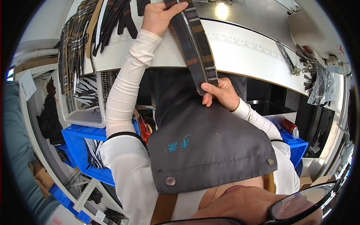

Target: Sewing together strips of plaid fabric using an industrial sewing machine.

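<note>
A long plaid fabric strip with a metal zipper (193,41) stretches diagonally between my two hands over the white work table (243,41). My left hand (159,17) pinches its upper part near the top edge of the view, with the thumb over the zipper. My right hand (221,93) holds the lower end past the table's front edge, thumb on top and fingers curled under. The dark grey apron (213,142) on my body lies below the strip.
Plaid and dark strips (73,45) hang at the table's left. A white basket (95,118) and blue crates (78,150) stand left below. A printed ruler runs along the tabletop. At right are scissors (285,56), plastic bags (320,84) and a red can (288,127); a metal surface (255,17) lies behind.
</note>
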Available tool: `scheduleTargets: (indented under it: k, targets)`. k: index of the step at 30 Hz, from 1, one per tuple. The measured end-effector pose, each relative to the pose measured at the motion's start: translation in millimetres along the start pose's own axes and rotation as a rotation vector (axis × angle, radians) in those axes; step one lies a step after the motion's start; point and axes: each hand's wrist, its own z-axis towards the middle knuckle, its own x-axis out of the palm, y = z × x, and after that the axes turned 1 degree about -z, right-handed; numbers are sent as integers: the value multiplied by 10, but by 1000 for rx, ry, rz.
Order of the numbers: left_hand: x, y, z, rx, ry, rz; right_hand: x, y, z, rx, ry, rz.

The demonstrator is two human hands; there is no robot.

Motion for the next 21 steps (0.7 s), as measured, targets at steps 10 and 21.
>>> scheduleTargets:
  k: [10,21]
  targets:
    - [-73,51,64,-3,24,-74,9,-40,8,-43,-22,-55]
    - [-116,59,56,-71,-21,-49,-12,-47,-43,-66,-15,-81]
